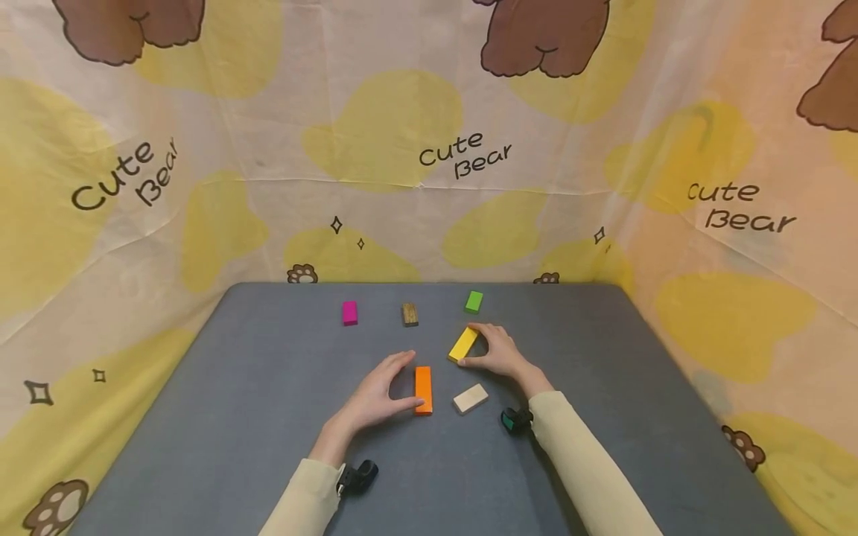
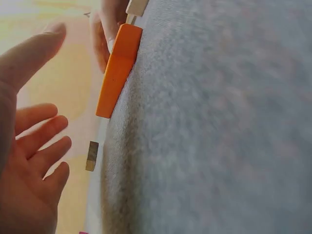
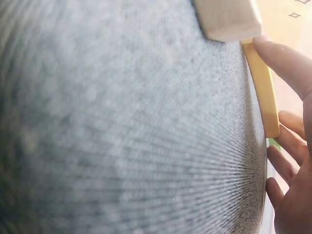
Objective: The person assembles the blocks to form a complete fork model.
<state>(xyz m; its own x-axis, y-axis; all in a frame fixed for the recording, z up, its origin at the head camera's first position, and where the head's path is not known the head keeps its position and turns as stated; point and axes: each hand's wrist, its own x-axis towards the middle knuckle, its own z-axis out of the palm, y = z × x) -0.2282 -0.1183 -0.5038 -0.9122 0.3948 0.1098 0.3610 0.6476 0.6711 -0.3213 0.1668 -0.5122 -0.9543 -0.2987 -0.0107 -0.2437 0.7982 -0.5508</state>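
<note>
My right hand [image 1: 499, 353] pinches a yellow block [image 1: 463, 345] by its two ends, thumb at the near end and index finger at the far end. The right wrist view shows the yellow block [image 3: 263, 90] low on the table. Spread wide, my left hand [image 1: 375, 393] hovers beside an orange block [image 1: 423, 390] that lies lengthwise; in the left wrist view a gap separates its thumb and fingers from the orange block [image 2: 119, 73]. A pale wooden block [image 1: 471, 399] lies between the orange block and my right wrist.
Along the back of the grey table [image 1: 268, 417] lie a magenta block [image 1: 350, 313], a brown wooden block [image 1: 410, 314] and a green block [image 1: 474, 301], well apart. A patterned cloth [image 1: 382, 134] hangs behind and at both sides. Each wrist carries a small black camera.
</note>
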